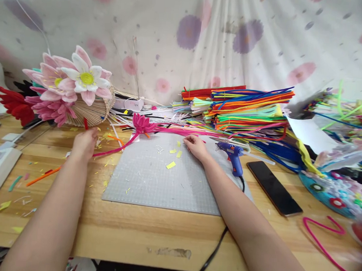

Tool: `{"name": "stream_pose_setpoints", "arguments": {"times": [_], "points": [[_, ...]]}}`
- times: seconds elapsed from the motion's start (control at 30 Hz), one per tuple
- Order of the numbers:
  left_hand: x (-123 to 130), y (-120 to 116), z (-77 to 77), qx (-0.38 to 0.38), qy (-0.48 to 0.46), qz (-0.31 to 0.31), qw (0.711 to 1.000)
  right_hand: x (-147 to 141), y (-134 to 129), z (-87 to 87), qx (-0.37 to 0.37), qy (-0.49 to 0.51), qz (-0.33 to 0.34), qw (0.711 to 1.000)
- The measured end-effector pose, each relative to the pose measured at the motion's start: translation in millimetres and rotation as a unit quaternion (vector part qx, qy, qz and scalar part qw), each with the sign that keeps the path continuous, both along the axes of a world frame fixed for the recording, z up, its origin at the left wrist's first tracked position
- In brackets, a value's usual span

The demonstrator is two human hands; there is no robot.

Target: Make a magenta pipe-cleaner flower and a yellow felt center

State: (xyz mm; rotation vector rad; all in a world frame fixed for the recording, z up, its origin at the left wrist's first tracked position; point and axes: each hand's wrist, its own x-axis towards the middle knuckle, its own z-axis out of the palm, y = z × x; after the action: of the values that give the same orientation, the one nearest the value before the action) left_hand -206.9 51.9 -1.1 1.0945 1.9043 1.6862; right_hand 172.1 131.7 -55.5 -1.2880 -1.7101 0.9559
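A magenta pipe-cleaner flower point(142, 124) rests at the back left of the grey cutting mat point(159, 187), its stem point(115, 150) slanting down toward my left hand point(86, 143). That hand is at the table left of the mat, fingers curled; what they hold, if anything, is hidden. A small red piece point(85, 124) shows just beyond its fingers. Over the mat's back right part, my right hand point(195, 146) has its fingertips pressed together beside the long magenta pipe cleaners point(181, 131). Whatever may be between them is too small to tell.
A blue glue gun point(233, 155) lies right of my right hand, its cord running toward me. Beyond are a black phone point(274, 188) and a decorated blue piece point(327, 193). Pipe-cleaner bundles point(250, 107) fill the back; a flower bouquet point(86, 78) and a power strip point(1, 173) are left.
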Motion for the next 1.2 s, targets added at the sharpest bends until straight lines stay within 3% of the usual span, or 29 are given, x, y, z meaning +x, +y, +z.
{"name": "stream_pose_setpoints", "arguments": {"times": [0.1, 0.23, 0.4, 0.5, 0.67, 0.8, 1.03, 1.2], "points": [[16, -13, 17.3, 0.009, -0.213, -0.009, 0.977, 0, 1, -1.2, 0.006, -0.018, -0.006, 1.000], [48, -27, 22.5, 0.038, -0.324, -0.095, 0.940, -1, -3, 3.7, 0.024, -0.024, -0.023, 0.999], [94, -30, 12.2, -0.025, -0.333, -0.205, 0.920, -17, -21, 21.9, 0.079, 0.045, -0.054, 0.994], [119, -30, 3.2, -0.042, -0.366, -0.246, 0.897, -36, -38, 31.6, 0.080, 0.073, 0.002, 0.994], [149, -32, -8.2, -0.067, -0.430, -0.294, 0.851, -67, -59, 33.4, -0.010, 0.098, 0.152, 0.984], [159, -32, -10.5, -0.076, -0.458, -0.300, 0.834, -74, -63, 30.2, -0.103, 0.155, 0.177, 0.966], [161, -32, -12.8, -0.052, -0.443, -0.326, 0.833, -69, -59, 29.7, -0.174, 0.177, 0.158, 0.956], [167, -28, -12.0, -0.056, -0.435, -0.286, 0.852, -71, -59, 31.3, -0.171, 0.149, 0.128, 0.966]]}}
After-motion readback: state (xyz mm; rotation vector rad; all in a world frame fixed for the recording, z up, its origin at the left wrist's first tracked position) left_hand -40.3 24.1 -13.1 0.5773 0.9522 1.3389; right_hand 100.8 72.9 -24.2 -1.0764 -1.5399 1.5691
